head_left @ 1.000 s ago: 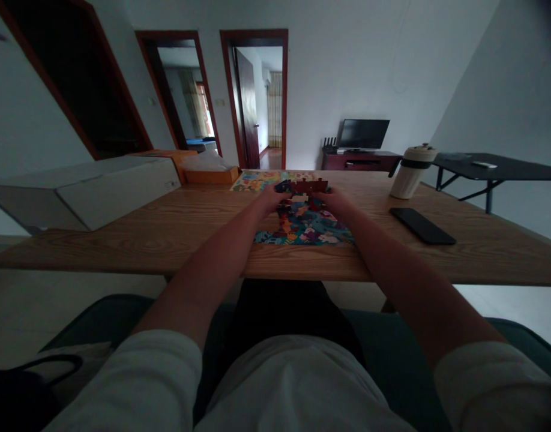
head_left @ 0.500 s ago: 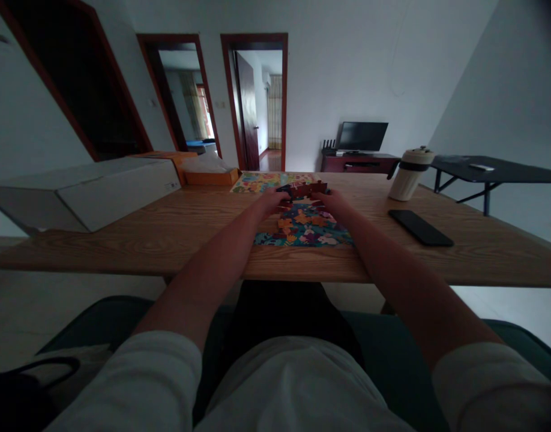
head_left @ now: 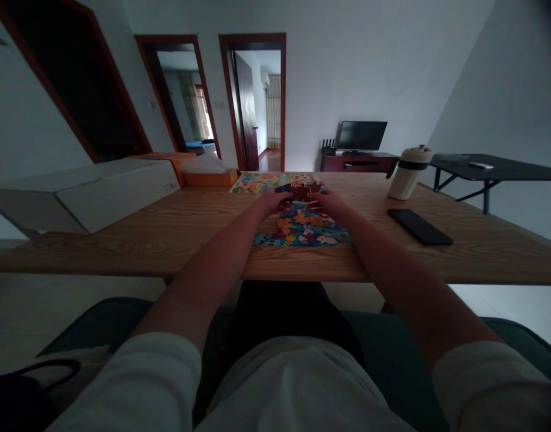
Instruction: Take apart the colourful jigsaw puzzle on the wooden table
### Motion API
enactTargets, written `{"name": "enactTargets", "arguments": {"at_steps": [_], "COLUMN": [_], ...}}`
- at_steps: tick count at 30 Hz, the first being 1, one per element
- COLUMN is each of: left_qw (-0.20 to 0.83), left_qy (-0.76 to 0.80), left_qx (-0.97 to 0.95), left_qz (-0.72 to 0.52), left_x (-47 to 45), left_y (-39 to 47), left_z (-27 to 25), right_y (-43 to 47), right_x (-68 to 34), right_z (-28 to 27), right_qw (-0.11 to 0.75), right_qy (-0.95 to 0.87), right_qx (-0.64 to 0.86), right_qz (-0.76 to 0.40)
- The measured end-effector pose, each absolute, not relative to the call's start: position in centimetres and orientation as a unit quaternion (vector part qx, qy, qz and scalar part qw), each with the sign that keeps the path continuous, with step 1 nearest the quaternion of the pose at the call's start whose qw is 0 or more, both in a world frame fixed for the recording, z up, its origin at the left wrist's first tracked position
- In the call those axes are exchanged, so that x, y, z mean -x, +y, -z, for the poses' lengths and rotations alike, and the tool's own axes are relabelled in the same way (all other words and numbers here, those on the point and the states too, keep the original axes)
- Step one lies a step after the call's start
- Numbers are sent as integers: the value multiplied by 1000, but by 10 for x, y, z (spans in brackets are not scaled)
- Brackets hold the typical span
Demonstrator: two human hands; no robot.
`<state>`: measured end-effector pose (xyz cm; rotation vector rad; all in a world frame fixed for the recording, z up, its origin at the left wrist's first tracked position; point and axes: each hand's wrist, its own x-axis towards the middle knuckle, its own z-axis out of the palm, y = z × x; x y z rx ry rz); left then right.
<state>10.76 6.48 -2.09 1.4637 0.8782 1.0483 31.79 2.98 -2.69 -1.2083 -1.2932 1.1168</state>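
Note:
Between my left hand (head_left: 270,202) and my right hand (head_left: 328,202) is a joined strip of jigsaw puzzle pieces (head_left: 303,192), dark red with a dark blue left end. My fingers grip it from both sides, at the far edge of a partly assembled jigsaw puzzle (head_left: 309,233). This puzzle shows a colourful teal, orange and white pattern. Around its left and middle part, orange pieces (head_left: 284,224) stand out. Whether the strip touches the table, I cannot tell.
Beyond my hands lies a bright printed picture sheet (head_left: 252,182). A long white box (head_left: 117,189) and an orange tissue box (head_left: 212,178) stand at left. A black phone (head_left: 418,227) and a cream tumbler (head_left: 408,175) are on the wooden table (head_left: 180,240) at right.
The strip of puzzle pieces has tipped from a raised, tilted pose to a flatter one, its face now showing more. Both hands keep hold of it, nearly in place.

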Motion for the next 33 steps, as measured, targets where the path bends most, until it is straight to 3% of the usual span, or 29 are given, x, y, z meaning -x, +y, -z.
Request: {"name": "enactTargets", "arguments": {"at_steps": [9,15,19,33], "left_qw": [522,476,437,528], "left_qy": [378,410,421,415], "left_qx": [-604,-647,-689,-625], "left_qz": [-469,-432,-397,-398], "left_x": [-110,-111,-111,-109], "left_y": [62,60,56,49], "left_z": [19,18,17,12], "right_y": [29,28,29,21], "right_x": [-318,-317,-318,-315], "right_z": [25,29,30,25], "right_qw": [489,444,430,433], "right_qy": [-536,-637,-645,-605], "right_qx": [436,498,522,457], "right_qz": [-532,-387,-355,-488]}}
